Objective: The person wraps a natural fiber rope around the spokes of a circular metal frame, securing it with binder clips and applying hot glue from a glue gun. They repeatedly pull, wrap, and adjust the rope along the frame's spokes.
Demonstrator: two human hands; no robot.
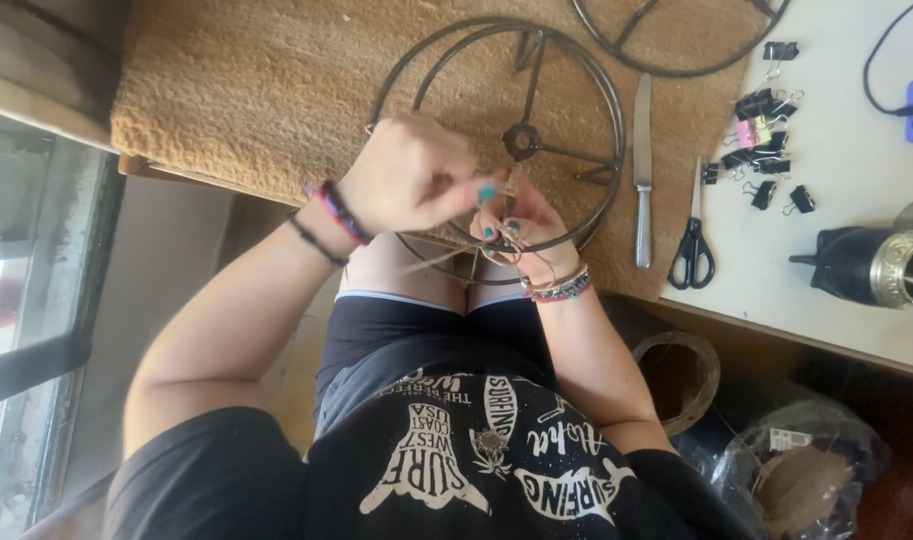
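Thin tan twine [447,258] is being wound onto the near rim of a round wire frame [599,95], which is lying on a woven mat [247,90] under both hands. The left hand [412,185] is pinching the strand and pulling it taut; the right hand [517,222] is gripping rim and twine together. Next, I judge, another tight wrap needs steady tension. A knife [643,170] is lying right of the hands

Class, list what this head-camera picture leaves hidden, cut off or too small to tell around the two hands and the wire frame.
- Left hand: its grip on the twine is hidden behind its own knuckles.
- Right hand: palm hidden by curled fingers.
- Wire frame: near rim hidden by both hands.
- Second frame: cut off by the top edge.
- Twine knot: too small to tell.
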